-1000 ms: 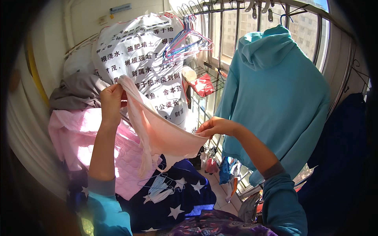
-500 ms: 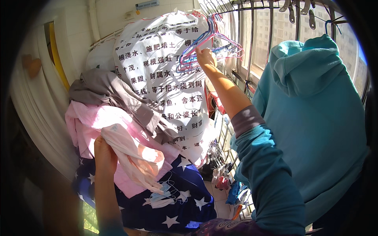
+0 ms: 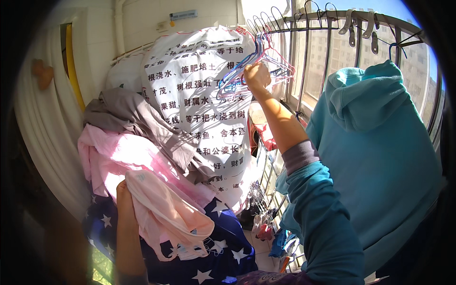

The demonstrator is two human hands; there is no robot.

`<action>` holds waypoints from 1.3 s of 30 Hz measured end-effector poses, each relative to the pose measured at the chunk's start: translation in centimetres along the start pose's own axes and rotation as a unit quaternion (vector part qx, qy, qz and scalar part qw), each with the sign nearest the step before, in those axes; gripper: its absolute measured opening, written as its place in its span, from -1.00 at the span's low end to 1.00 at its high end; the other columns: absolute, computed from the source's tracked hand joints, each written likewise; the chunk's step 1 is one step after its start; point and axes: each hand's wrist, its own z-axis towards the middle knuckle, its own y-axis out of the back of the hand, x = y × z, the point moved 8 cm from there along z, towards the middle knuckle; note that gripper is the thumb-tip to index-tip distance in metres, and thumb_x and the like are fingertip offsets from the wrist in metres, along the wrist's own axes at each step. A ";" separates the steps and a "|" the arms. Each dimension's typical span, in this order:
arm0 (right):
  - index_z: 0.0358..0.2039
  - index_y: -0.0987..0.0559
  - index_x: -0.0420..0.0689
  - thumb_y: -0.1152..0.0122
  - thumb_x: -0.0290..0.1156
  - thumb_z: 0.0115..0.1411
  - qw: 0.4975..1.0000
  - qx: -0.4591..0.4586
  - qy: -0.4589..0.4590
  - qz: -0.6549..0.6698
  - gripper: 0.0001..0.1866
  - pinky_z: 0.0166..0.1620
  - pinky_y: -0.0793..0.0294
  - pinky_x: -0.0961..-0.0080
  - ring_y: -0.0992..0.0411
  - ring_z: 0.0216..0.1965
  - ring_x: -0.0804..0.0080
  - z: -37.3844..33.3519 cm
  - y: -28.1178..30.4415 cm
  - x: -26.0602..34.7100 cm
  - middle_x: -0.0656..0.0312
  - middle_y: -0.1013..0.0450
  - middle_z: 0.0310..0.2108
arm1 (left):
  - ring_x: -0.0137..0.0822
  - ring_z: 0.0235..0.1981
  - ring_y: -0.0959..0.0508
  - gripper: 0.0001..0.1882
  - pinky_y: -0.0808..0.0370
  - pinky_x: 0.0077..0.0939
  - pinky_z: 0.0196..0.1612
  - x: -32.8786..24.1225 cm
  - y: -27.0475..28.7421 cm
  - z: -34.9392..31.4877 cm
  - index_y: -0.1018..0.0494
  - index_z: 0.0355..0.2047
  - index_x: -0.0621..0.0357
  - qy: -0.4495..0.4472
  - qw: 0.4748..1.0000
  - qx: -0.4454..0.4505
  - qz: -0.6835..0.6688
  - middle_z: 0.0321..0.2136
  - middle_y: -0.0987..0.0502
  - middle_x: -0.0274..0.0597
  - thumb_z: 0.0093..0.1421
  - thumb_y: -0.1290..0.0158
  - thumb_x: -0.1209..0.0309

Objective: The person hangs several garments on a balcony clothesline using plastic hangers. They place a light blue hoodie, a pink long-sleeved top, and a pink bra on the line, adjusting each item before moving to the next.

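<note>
My left hand (image 3: 125, 198) is closed on the edge of a pale peach sleeveless top (image 3: 166, 204), which hangs loosely down and to the right. At the far end of my reach, my right hand (image 3: 257, 77) is closed round part of a bunch of blue and pink clothes hangers (image 3: 260, 45). The bunch hangs from the rail by its hooks; which hanger my fingers grip is hidden. Under the top lie a pink garment (image 3: 102, 152) and a dark blue cloth with white stars (image 3: 202, 275). A pale blue face mask (image 3: 192, 251) is partly covered by the top.
A grey-brown garment (image 3: 128, 111) lies over the pink one. Behind hangs a white printed sheet (image 3: 190, 57). A teal hooded sweatshirt (image 3: 370, 156) hangs at right by the barred window. Metal clips (image 3: 351, 35) hang from the rail (image 3: 304, 20). Small laundry items hang lower down.
The peach top has opened out and swung lower and to the right, covering more of the face mask. My right hand stays at the hangers. The view has tilted up slightly.
</note>
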 end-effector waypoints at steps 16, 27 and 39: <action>-0.59 -0.50 -0.23 -0.01 -0.30 0.08 0.976 0.122 0.163 0.071 -0.73 -0.55 -0.33 0.40 -0.36 -0.73 0.20 -19.3 11.0 -0.5 0.04 -0.35 -0.77 | -0.41 -0.35 -0.50 -0.81 -0.48 -0.50 -0.24 0.7 -3.4 4.2 -0.41 -0.30 0.26 0.047 0.967 0.188 -0.164 -0.38 -0.49 -0.23 0.17 0.10 0.39; -0.35 -0.53 -0.28 0.02 -0.49 0.14 0.913 0.300 -0.015 0.278 -0.82 -0.69 0.09 0.79 0.01 -0.76 0.84 -33.9 25.3 -6.6 0.52 -0.13 -0.79 | -0.49 -0.39 -0.50 -0.76 -0.47 -0.59 -0.27 4.3 0.4 7.1 -0.42 -0.27 0.25 0.087 0.955 0.264 -0.103 -0.38 -0.50 -0.26 0.18 0.06 0.32; -0.38 -0.56 -0.29 -0.03 -0.49 0.10 0.898 0.330 -0.005 0.290 -0.83 -0.68 0.16 0.77 0.03 -0.76 0.85 -34.5 25.0 -6.2 0.52 -0.12 -0.80 | -0.63 -0.46 -0.41 -0.75 -0.37 -0.70 -0.33 -1.9 -4.4 2.4 -0.47 -0.36 0.32 -0.049 0.862 0.439 0.249 -0.52 -0.48 -0.39 0.15 0.01 0.33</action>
